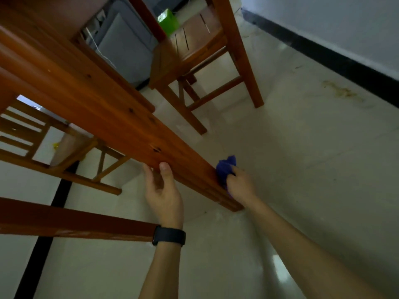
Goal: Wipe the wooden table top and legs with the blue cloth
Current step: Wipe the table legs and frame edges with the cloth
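A reddish-brown wooden table leg (121, 117) runs from the upper left down to its foot on the tiled floor. My right hand (240, 186) presses a crumpled blue cloth (225, 169) against the leg's right face, just above the foot. My left hand (162, 188) grips the same leg a little higher, thumb on the front face and fingers curled behind it. A black band sits on my left wrist.
A wooden chair (194, 61) stands beyond the leg, with a green object (168, 20) behind it. Another wooden chair (64, 160) sits at left. A wooden rail (75, 221) crosses the lower left. A white wall with black skirting (323, 50) bounds the pale tiled floor.
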{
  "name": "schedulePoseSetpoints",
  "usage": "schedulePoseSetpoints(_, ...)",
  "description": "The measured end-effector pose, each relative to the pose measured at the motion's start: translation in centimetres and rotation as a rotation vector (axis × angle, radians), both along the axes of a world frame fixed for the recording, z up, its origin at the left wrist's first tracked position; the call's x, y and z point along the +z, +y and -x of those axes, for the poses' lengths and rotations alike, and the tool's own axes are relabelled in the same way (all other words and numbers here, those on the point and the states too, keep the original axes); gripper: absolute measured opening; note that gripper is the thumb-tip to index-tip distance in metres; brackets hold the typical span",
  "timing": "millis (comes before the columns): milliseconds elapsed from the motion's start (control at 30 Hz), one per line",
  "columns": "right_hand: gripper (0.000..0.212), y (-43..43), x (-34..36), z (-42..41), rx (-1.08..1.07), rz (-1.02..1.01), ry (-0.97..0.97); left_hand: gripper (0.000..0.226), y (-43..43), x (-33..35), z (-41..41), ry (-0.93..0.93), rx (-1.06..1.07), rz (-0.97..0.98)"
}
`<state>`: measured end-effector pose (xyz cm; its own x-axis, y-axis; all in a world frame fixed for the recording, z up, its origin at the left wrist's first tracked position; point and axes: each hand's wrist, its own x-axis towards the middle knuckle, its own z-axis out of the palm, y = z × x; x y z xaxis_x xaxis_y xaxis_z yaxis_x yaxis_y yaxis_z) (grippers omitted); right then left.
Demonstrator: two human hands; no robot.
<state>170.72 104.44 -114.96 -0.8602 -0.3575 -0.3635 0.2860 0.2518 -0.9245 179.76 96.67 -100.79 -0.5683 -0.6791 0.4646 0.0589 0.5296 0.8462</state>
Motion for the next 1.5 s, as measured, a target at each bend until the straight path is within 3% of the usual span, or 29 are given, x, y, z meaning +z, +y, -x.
schedulePoseSetpoints(100, 0.036, -1.3, 5.7, -0.5, -0.096, 0.304, 0.227, 0.048, 0.1, 0.2, 0.2, 0.003, 0.002, 0.022)
schedulePoseSetpoints(200, 0.037, -2.1, 6.9, -2.0, -0.223, 0.381, 0.401, 0.049, 0.1, 0.3, 0.2, -0.012, 0.009, 0.037)
schedulePoseSetpoints(300, 0.036, -1.1, 2.0, -2.4, -0.217, 0.192, 0.34, 0.049, 0.1, 0.3, 0.0, -0.015, 0.019, 0.008)
schedulePoseSetpoints(367, 0.036, -0.1, -2.1, -2.1, -0.069, -0.073, 0.203, 0.049, 0.3, 0.3, 0.1, -0.019, 0.02, 0.002)
schedulePoseSetpoints(433, 0.04, 0.6, -4.6, -2.2, 0.072, -0.193, 0.045, 0.051, 0.3, 0.2, 0.1, -0.012, 0.017, 0.0)
schedulePoseSetpoints(533, 0.042, 0.2, -2.9, -2.7, -0.072, -0.008, 0.054, 0.058, 0.6, 0.2, -0.2, -0.04, 0.005, 0.001)
schedulePoseSetpoints(633, 0.04, -1.1, 1.8, -4.1, -0.235, 0.242, 0.289, 0.074, 1.5, 0.2, -1.6, -0.101, 0.0, -0.02)
schedulePoseSetpoints(700, 0.041, -1.9, 1.7, -5.6, -0.285, 0.3, 0.373, 0.078, 2.0, -0.3, -3.0, -0.156, -0.025, 0.002)
schedulePoseSetpoints(800, 0.041, -0.6, -3.4, -6.8, -0.257, 0.08, 0.12, 0.08, 2.0, -0.5, -4.6, -0.302, -0.074, 0.102)
schedulePoseSetpoints(867, 0.037, 1.7, -6.2, -6.9, -0.052, -0.152, -0.195, 0.085, 1.8, -0.3, -5.0, -0.345, -0.087, 0.125)
schedulePoseSetpoints(933, 0.03, 3.6, -7.7, -7.1, 0.06, -0.2, -0.36, 0.086, 1.3, 0.0, -4.7, -0.367, -0.055, 0.121)
schedulePoseSetpoints(1100, 0.043, 3.7, -8.5, -5.8, -0.075, -0.232, -0.267, 0.069, 0.4, -0.5, -3.4, -0.262, -0.001, -0.009)
schedulePoseSetpoints(1167, 0.054, 1.8, -7.4, -4.3, -0.154, -0.079, -0.128, 0.071, 0.4, -0.9, -3.6, -0.246, -0.026, -0.055)
schedulePoseSetpoints(1267, 0.05, -1.0, -6.2, -3.9, -0.171, 0.057, 0.152, 0.075, -0.1, -0.6, -4.1, -0.269, -0.113, -0.071)
schedulePoseSetpoints(1333, 0.042, -0.5, -7.3, -4.9, -0.127, -0.032, 0.192, 0.076, -0.6, 0.0, -4.4, -0.29, -0.171, -0.074)
schedulePoseSetpoints(1400, 0.034, 1.8, -9.2, -5.9, 0.118, -0.324, 0.142, 0.076, -0.9, 0.5, -4.8, -0.296, -0.212, -0.092)
schedulePoseSetpoints(1467, 0.038, 4.2, -10.6, -6.3, 0.332, -0.598, 0.063, 0.076, -0.6, 0.6, -5.3, -0.291, -0.247, -0.111)
schedulePoseSetpoints(1500, 0.043, 4.7, -10.5, -6.5, 0.303, -0.611, 0.035, 0.077, -0.4, 0.4, -5.6, -0.29, -0.256, -0.108)
